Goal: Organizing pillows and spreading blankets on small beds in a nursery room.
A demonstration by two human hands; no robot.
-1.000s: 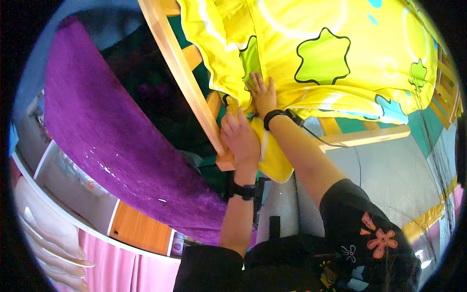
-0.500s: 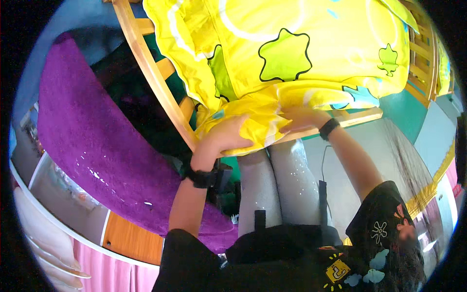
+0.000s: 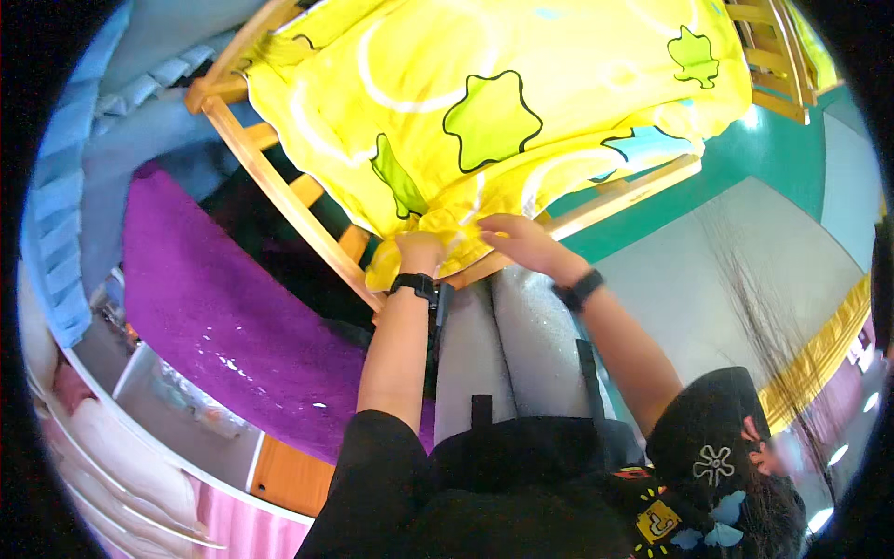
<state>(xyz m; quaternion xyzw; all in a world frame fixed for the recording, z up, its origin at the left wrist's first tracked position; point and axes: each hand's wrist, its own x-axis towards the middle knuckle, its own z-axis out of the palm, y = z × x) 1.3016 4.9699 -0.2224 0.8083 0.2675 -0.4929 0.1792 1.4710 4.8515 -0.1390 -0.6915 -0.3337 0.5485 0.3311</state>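
Note:
A yellow quilt (image 3: 577, 88) with green star shapes and white rings lies over a small wooden bed frame (image 3: 307, 219). At the bed's near corner, my left hand (image 3: 421, 252) is closed on bunched quilt fabric; its fingertips are hidden in the folds. Just to the right, my right hand (image 3: 526, 244) rests by the quilt's near edge, with fingers stretched out and thumb apart. The near rail (image 3: 624, 197) shows below the quilt to the right of that hand. Black bands circle both my wrists.
To the left is a purple cushioned piece (image 3: 214, 307) beside a dark gap. White shelving (image 3: 177, 396) with an orange-brown door (image 3: 291, 475) stands at the lower left. A grey mat (image 3: 689, 270) lies on the green floor (image 3: 782, 154) to the right. Another wooden bed (image 3: 778, 61) stands at the far right.
The view has shifted, showing more of the bed's left side. My left hand has gone from lying along the quilt to closing on it at the corner; my right hand's fingers have lifted and straightened.

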